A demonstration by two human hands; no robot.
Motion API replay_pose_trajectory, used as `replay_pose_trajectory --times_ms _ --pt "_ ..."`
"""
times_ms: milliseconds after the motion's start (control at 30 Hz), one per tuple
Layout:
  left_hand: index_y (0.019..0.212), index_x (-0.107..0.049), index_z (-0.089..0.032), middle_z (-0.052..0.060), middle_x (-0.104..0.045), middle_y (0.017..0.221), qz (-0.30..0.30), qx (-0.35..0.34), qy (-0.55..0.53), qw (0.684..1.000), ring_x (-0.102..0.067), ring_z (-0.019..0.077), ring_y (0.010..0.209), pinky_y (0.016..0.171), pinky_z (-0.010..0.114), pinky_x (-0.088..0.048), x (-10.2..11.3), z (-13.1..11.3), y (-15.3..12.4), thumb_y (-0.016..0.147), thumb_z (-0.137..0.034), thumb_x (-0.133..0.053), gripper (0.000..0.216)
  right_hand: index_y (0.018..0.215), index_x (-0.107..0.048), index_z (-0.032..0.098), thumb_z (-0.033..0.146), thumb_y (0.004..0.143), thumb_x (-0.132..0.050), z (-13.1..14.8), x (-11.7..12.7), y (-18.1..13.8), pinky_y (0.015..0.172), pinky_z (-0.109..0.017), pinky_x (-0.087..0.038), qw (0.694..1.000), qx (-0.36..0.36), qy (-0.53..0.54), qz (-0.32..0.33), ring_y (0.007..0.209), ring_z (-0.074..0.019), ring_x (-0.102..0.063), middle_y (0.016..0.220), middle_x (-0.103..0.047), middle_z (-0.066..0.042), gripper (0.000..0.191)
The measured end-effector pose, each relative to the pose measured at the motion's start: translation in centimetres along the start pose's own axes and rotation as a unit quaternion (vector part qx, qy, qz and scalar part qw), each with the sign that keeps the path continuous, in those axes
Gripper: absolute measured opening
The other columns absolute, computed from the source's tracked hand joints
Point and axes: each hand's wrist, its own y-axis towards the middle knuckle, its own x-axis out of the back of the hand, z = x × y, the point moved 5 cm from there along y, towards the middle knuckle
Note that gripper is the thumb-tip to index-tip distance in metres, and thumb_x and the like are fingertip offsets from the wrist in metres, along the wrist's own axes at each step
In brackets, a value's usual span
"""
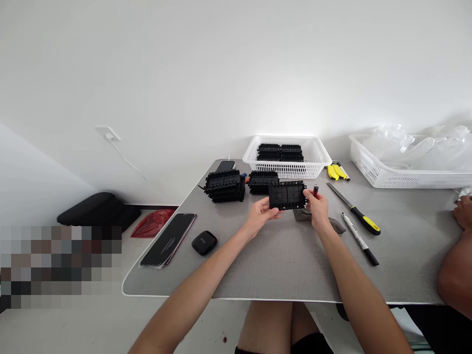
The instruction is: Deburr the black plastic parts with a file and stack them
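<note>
I hold a black ribbed plastic block (287, 195) above the grey table (280, 260), one hand at each end. My left hand (261, 215) grips its left end with curled fingers. My right hand (317, 208) grips its right end, and a small dark red piece (316, 189) sticks up beside those fingers. Two more black blocks (224, 186) (262, 181) lie just behind on the table. A grey flat piece (337, 225) lies under my right hand.
A white basket (319, 160) with more black blocks stands at the back. A second white basket (372, 169) holds clear plastic bags. A yellow-handled file (354, 211), a marker (359, 239), yellow cutters (336, 171), a phone (168, 240) and a small black case (204, 243) lie about. Another person's hand (463, 211) rests at the right edge.
</note>
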Motion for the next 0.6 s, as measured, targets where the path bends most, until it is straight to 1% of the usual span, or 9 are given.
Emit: replay_pose_trajectory --times_ms 233,367,467,533,600 --pt "0.115 -0.064 -0.015 0.011 -0.074 0.095 -0.013 -0.001 -0.009 1.000 -0.072 0.0261 0.088 0.086 0.044 -0.056 0.2 0.3 0.1 0.067 -0.037 -0.082 0.056 0.077 -0.065 0.017 0.050 0.060 -0.076 0.0 -0.1 0.0 0.044 -0.024 -0.025 1.000 0.014 -0.010 0.009 0.046 -0.0070 -0.031 0.054 -0.045 0.006 0.039" --pt "0.117 -0.063 -0.015 0.011 -0.074 0.097 -0.023 -0.009 0.001 1.000 -0.070 0.0260 0.092 0.088 0.044 -0.055 0.2 0.2 0.1 0.066 -0.035 -0.083 0.058 0.077 -0.064 0.016 0.050 0.060 -0.075 0.2 0.0 -0.1 0.047 -0.023 -0.028 1.000 0.022 -0.020 0.005 0.050 -0.0083 -0.037 0.056 -0.047 0.006 0.039" --pt "0.117 -0.064 -0.016 0.011 -0.074 0.097 -0.020 -0.015 0.000 1.000 -0.070 0.0254 0.091 0.090 0.046 -0.054 0.2 0.1 0.1 0.067 -0.034 -0.082 0.057 0.078 -0.064 0.016 0.052 0.063 -0.073 0.3 -0.1 -0.3 0.050 -0.023 -0.030 0.999 0.024 -0.035 0.009 0.054 -0.0098 -0.042 0.058 -0.050 0.004 0.040" --pt "0.116 -0.065 -0.015 0.011 -0.075 0.096 -0.023 -0.017 -0.003 1.000 -0.070 0.0248 0.089 0.092 0.047 -0.054 0.2 0.1 0.1 0.067 -0.034 -0.082 0.055 0.080 -0.064 0.017 0.053 0.066 -0.071 0.6 -0.3 -0.5 0.052 -0.024 -0.032 0.997 0.039 -0.060 0.014 0.057 -0.0113 -0.045 0.061 -0.053 0.003 0.039" --pt "0.114 -0.066 -0.015 0.010 -0.075 0.095 -0.039 -0.019 -0.011 0.999 -0.071 0.0239 0.088 0.093 0.047 -0.053 0.4 0.1 0.1 0.066 -0.033 -0.082 0.054 0.084 -0.065 0.018 0.053 0.069 -0.070 1.2 -0.3 -0.9 0.056 -0.024 -0.035 0.991 0.078 -0.104 0.006 0.063 -0.0132 -0.047 0.067 -0.056 0.001 0.039"
